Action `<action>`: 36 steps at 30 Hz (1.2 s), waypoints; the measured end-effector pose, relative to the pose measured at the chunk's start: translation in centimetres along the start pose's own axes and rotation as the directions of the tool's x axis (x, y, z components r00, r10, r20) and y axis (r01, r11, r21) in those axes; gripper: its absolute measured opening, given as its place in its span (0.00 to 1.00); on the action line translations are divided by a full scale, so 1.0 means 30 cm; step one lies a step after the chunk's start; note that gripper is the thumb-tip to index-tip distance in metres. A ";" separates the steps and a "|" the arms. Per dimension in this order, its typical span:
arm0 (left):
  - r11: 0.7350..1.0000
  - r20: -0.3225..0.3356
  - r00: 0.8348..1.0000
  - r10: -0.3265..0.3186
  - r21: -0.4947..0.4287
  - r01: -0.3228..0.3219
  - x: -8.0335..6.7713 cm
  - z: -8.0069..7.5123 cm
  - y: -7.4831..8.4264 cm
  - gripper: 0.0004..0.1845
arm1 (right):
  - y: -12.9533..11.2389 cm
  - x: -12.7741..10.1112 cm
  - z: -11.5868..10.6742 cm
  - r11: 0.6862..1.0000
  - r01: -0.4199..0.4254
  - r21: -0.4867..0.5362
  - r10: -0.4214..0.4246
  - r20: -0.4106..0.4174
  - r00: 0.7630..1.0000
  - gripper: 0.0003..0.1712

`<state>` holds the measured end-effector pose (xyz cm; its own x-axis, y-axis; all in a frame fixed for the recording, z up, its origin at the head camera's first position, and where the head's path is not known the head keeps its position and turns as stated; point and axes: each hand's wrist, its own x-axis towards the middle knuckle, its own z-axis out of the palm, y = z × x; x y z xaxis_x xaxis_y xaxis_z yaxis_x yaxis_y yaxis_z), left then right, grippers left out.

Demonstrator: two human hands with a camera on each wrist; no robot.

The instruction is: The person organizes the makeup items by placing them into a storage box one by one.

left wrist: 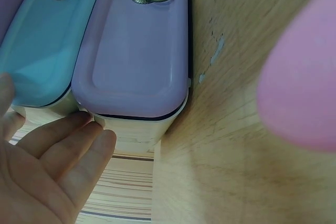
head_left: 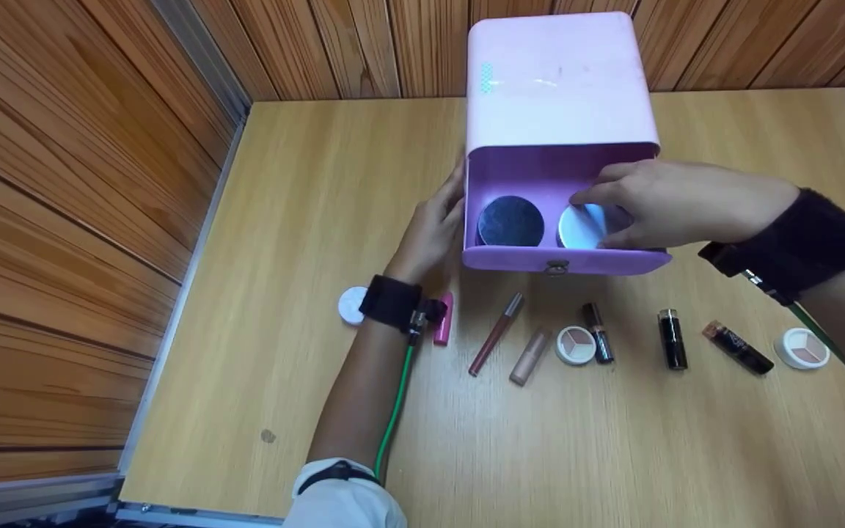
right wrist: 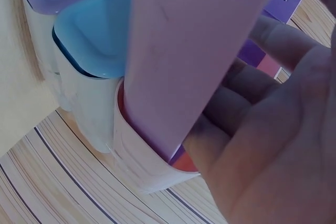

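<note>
Right hand [head_left: 657, 205] reaching into the open top drawer of the pink plastic drawer box [head_left: 558, 95], fingertips pinching the round white compact [head_left: 585, 226] beside the dark round compact [head_left: 510, 221]; left hand [head_left: 433, 231], fingers straight, bracing the box's side; possibly tipping or sliding the box if pressed carelessly.

A light wood-grain surface [head_left: 305, 220] is filling most of the head view, lit evenly and showing a small dark spot near its front left part. Brown wooden plank walls [head_left: 63, 183] are running along its left side and far edge, meeting at a corner. A grey metal rail [head_left: 173, 293] is edging the surface's left side.
</note>
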<state>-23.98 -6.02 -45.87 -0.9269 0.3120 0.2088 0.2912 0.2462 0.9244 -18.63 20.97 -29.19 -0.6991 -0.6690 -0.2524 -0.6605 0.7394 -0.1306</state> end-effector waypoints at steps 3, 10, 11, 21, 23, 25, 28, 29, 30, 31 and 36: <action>1.000 0.003 1.000 0.002 0.009 -0.002 0.001 -0.001 -0.001 0.29 | 0.003 0.002 0.002 1.000 0.002 0.013 -0.002 -0.013 1.000 0.31; 1.000 0.007 1.000 0.005 -0.003 -0.005 0.003 -0.001 -0.003 0.30 | 0.002 0.003 0.004 1.000 -0.015 0.022 0.016 -0.019 1.000 0.26; 1.000 0.008 1.000 0.005 -0.007 -0.005 0.003 -0.002 -0.002 0.30 | 0.002 0.003 0.004 1.000 -0.014 0.019 0.014 -0.021 1.000 0.26; 1.000 0.000 1.000 -0.007 -0.018 0.007 0.001 -0.009 -0.001 0.30 | -0.001 0.003 0.013 0.999 0.024 0.029 -0.022 -0.074 0.997 0.25; 1.000 -0.002 1.000 -0.014 -0.011 0.014 0.001 -0.010 -0.003 0.30 | -0.002 0.000 0.012 0.999 0.031 0.036 -0.027 -0.084 0.996 0.25; 1.000 -0.003 1.000 -0.014 -0.008 0.014 0.001 -0.010 -0.004 0.29 | -0.003 -0.005 0.010 0.998 0.038 0.044 -0.034 -0.095 0.995 0.25; 1.000 0.002 1.000 -0.024 -0.021 0.024 -0.005 -0.012 0.013 0.29 | -0.003 -0.017 0.009 0.997 0.057 0.046 -0.051 -0.120 0.991 0.25; 1.000 0.005 1.000 -0.019 -0.024 0.019 -0.004 -0.011 0.013 0.29 | -0.004 -0.023 0.009 0.997 0.062 0.044 -0.056 -0.128 0.990 0.24; 1.000 0.007 1.000 -0.017 -0.026 0.017 -0.003 -0.010 0.013 0.29 | -0.005 -0.030 0.009 0.997 0.067 0.042 -0.061 -0.137 0.989 0.24; 1.000 0.007 1.000 -0.015 -0.024 0.015 -0.002 -0.010 0.012 0.29 | -0.006 -0.037 0.010 0.997 0.072 0.038 -0.065 -0.146 0.987 0.23; 1.000 0.007 1.000 -0.014 -0.023 0.014 0.003 -0.011 -0.010 0.29 | -0.016 -0.078 0.017 0.994 0.109 0.024 -0.102 -0.216 0.971 0.20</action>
<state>-24.23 -6.35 -46.02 -0.9291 0.3151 0.1934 0.2722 0.2293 0.9345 -16.54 22.21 -29.01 -0.6707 -0.7413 -0.0252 -0.7264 0.6633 -0.1800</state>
